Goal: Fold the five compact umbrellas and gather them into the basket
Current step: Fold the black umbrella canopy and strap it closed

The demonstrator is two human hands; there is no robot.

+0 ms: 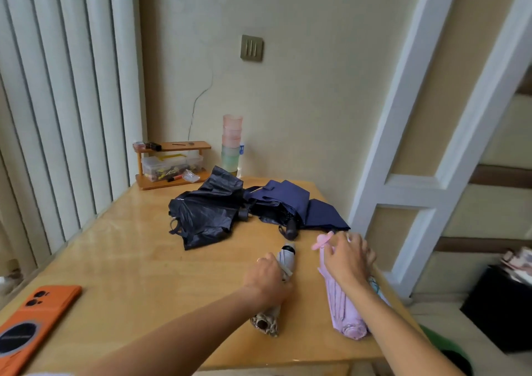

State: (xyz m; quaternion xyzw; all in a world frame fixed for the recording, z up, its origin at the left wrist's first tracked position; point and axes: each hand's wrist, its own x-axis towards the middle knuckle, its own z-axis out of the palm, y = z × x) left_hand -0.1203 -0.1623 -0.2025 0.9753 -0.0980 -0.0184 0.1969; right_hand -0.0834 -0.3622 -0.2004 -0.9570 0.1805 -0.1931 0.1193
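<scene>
Two folded umbrellas lie at the table's near right. My left hand (pixel 266 278) grips the grey one with a patterned end (pixel 272 316). My right hand (pixel 347 256) rests curled over the pink umbrella (pixel 344 306), near its pink handle. A light-blue patterned one (pixel 375 285) peeks out along the table's right edge, mostly hidden by my right arm. Farther back lie two loose, unfolded umbrellas: a black one (pixel 205 213) and a navy one (pixel 290 203). A green basket (pixel 443 347) sits below the table's right corner, partly hidden.
An orange phone (pixel 31 321) lies at the near left of the wooden table (pixel 138 260). At the back stand a small wooden shelf (pixel 171 164) with a plastic box and a stack of pastel cups (pixel 231 142). A white door frame rises at the right.
</scene>
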